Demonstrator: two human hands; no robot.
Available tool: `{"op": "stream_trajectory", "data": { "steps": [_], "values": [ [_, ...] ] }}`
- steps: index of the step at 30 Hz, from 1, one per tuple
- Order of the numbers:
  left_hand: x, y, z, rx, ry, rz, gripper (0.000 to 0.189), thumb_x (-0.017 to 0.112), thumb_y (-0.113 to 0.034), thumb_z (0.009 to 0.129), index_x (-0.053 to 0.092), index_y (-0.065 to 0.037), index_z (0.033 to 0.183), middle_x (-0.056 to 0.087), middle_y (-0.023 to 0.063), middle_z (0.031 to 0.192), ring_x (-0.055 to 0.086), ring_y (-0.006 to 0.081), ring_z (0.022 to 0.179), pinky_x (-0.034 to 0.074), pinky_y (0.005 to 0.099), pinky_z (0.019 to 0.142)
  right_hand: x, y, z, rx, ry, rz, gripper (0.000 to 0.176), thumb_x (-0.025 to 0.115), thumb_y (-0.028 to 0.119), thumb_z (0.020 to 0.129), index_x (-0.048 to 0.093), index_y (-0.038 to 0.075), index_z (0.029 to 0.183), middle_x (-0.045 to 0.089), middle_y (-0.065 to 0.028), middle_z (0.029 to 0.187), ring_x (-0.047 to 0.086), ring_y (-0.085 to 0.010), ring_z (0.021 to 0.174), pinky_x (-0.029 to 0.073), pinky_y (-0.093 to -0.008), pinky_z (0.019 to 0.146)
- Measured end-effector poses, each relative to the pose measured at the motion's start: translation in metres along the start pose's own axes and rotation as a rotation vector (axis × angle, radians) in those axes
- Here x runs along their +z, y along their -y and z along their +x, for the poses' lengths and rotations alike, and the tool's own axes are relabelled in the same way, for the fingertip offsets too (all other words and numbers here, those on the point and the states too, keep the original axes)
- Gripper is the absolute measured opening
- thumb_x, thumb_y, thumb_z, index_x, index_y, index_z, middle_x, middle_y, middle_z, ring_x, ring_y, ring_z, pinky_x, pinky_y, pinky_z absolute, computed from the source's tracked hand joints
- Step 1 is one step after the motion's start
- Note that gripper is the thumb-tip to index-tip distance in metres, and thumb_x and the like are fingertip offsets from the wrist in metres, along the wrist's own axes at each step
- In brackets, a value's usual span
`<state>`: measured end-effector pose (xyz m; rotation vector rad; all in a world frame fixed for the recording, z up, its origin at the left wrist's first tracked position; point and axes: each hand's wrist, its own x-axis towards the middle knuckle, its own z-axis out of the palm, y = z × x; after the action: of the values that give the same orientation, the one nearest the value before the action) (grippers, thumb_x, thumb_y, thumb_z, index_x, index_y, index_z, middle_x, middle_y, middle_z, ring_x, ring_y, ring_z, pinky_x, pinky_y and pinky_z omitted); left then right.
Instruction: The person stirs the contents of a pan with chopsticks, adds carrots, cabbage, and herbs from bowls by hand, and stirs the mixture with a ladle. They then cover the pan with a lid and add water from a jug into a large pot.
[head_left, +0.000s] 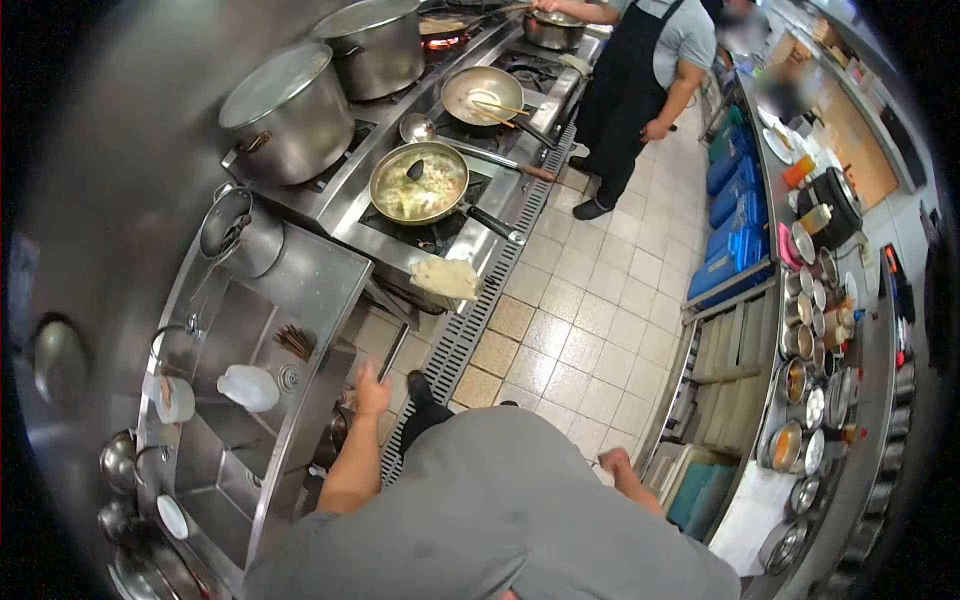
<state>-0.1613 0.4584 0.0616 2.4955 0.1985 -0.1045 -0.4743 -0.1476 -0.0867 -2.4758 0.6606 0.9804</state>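
My left hand (372,392) is raised with its fingers apart and holds nothing. It hovers beside the front edge of the steel sink unit (330,290). My right hand (614,463) hangs low on the right above the tiled floor, fingers curled; I cannot tell whether it holds anything. My grey shirt fills the bottom of the view. Ahead on the stove, a frying pan (418,183) holds pale food and a ladle. A folded cloth (445,277) lies on the stove's front edge.
Two large lidded pots (290,110) stand on the stove's left, and a second pan (482,93) holds chopsticks. A co-worker in a black apron (630,90) stands at the far burners. A floor drain grate (478,300) runs along the stove. Metal containers (805,390) line the right counter above blue crates (735,220).
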Motion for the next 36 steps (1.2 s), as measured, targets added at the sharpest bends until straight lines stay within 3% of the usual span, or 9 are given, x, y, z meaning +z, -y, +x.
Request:
{"op": "stream_trajectory", "data": {
  "steps": [3, 10, 12, 14, 18, 24, 29, 31, 36],
  "values": [
    [0.026, 0.050, -0.027, -0.421, 0.843, -0.153, 0.049, 0.077, -0.021, 0.081, 0.066, -0.006, 0.126, 0.069, 0.0215, 0.107, 0.066, 0.0356, 0.103, 0.052, 0.0460, 0.088, 0.037, -0.094, -0.003, 0.141, 0.140, 0.324, 0.021, 0.063, 0.026, 0.087, 0.068, 0.006, 0.087, 0.069, -0.0188, 0.083, 0.070, -0.0335, 0.075, 0.054, -0.0487, 0.062],
    [0.025, 0.106, -0.081, -0.796, 0.455, -0.051, 0.041, 0.073, -0.024, 0.080, 0.072, -0.006, 0.117, 0.072, 0.0185, 0.110, 0.067, 0.0321, 0.108, 0.055, 0.0427, 0.083, 0.028, -0.102, 0.051, 0.579, 0.146, 1.111, 0.022, 0.067, 0.028, 0.087, 0.062, 0.007, 0.092, 0.066, -0.0154, 0.080, 0.068, -0.0312, 0.067, 0.053, -0.0502, 0.053],
    [0.034, 0.111, -0.054, -0.021, 1.185, 1.026, 0.037, 0.070, -0.023, 0.083, 0.072, -0.003, 0.114, 0.071, 0.0210, 0.113, 0.066, 0.0340, 0.111, 0.054, 0.0440, 0.092, -0.010, -0.056, 0.074, 0.229, 0.384, 0.896, 0.017, 0.067, 0.025, 0.088, 0.064, 0.008, 0.087, 0.065, -0.0141, 0.077, 0.068, -0.0323, 0.069, 0.054, -0.0487, 0.054],
    [0.092, 0.185, -0.039, 0.189, 0.805, 0.998, 0.032, 0.058, -0.025, 0.094, 0.072, -0.001, 0.110, 0.071, 0.0193, 0.111, 0.066, 0.0370, 0.107, 0.053, 0.0484, 0.090, -0.050, -0.017, 0.115, -0.796, 0.115, -0.527, 0.017, 0.068, 0.023, 0.086, 0.069, 0.007, 0.085, 0.069, -0.0175, 0.082, 0.070, -0.0349, 0.075, 0.057, -0.0473, 0.064],
    [0.110, 0.043, 0.008, -0.237, 0.039, 0.153, 0.043, 0.070, -0.018, 0.083, 0.066, -0.003, 0.123, 0.066, 0.0222, 0.123, 0.063, 0.0400, 0.114, 0.048, 0.0460, 0.100, -0.146, 0.084, 0.153, -0.480, -0.052, -0.108, 0.030, 0.069, 0.032, 0.082, 0.074, 0.005, 0.093, 0.072, -0.0217, 0.101, 0.069, -0.0372, 0.100, 0.055, -0.0444, 0.087],
    [0.069, -0.174, 0.130, 0.106, -0.130, -0.060, 0.044, 0.070, -0.012, 0.083, 0.063, -0.002, 0.125, 0.058, 0.0198, 0.130, 0.053, 0.0398, 0.119, 0.044, 0.0463, 0.104, -0.318, 0.207, 0.173, -0.278, -0.288, 0.112, 0.032, 0.064, 0.031, 0.089, 0.074, 0.006, 0.105, 0.074, -0.0216, 0.093, 0.073, -0.0360, 0.090, 0.057, -0.0437, 0.083],
    [0.094, -0.210, 0.164, 0.169, -0.234, 0.061, 0.042, 0.068, -0.011, 0.083, 0.063, 0.002, 0.123, 0.056, 0.0199, 0.133, 0.050, 0.0396, 0.123, 0.042, 0.0471, 0.107, -0.352, 0.198, 0.236, -0.071, -0.197, 0.527, 0.029, 0.067, 0.021, 0.085, 0.073, 0.002, 0.106, 0.074, -0.0203, 0.098, 0.073, -0.0343, 0.087, 0.059, -0.0406, 0.084],
    [0.107, -0.205, 0.167, 0.179, -0.213, 0.073, 0.042, 0.066, -0.010, 0.084, 0.062, 0.005, 0.123, 0.055, 0.0228, 0.135, 0.048, 0.0422, 0.126, 0.039, 0.0485, 0.110, -0.325, 0.143, 0.282, -0.708, -0.284, -0.324, 0.028, 0.063, 0.020, 0.083, 0.075, 0.004, 0.102, 0.074, -0.0196, 0.104, 0.072, -0.0357, 0.091, 0.058, -0.0423, 0.087],
    [0.114, -0.216, 0.172, 0.224, -0.133, 0.107, 0.039, 0.058, -0.006, 0.087, 0.061, 0.008, 0.123, 0.051, 0.0272, 0.142, 0.041, 0.0471, 0.136, 0.034, 0.0518, 0.115, -0.298, 0.145, 0.304, -0.318, 0.146, -0.410, 0.032, 0.056, 0.030, 0.084, 0.078, 0.007, 0.088, 0.074, -0.0201, 0.102, 0.070, -0.0395, 0.093, 0.056, -0.0453, 0.085]
  ]
}}
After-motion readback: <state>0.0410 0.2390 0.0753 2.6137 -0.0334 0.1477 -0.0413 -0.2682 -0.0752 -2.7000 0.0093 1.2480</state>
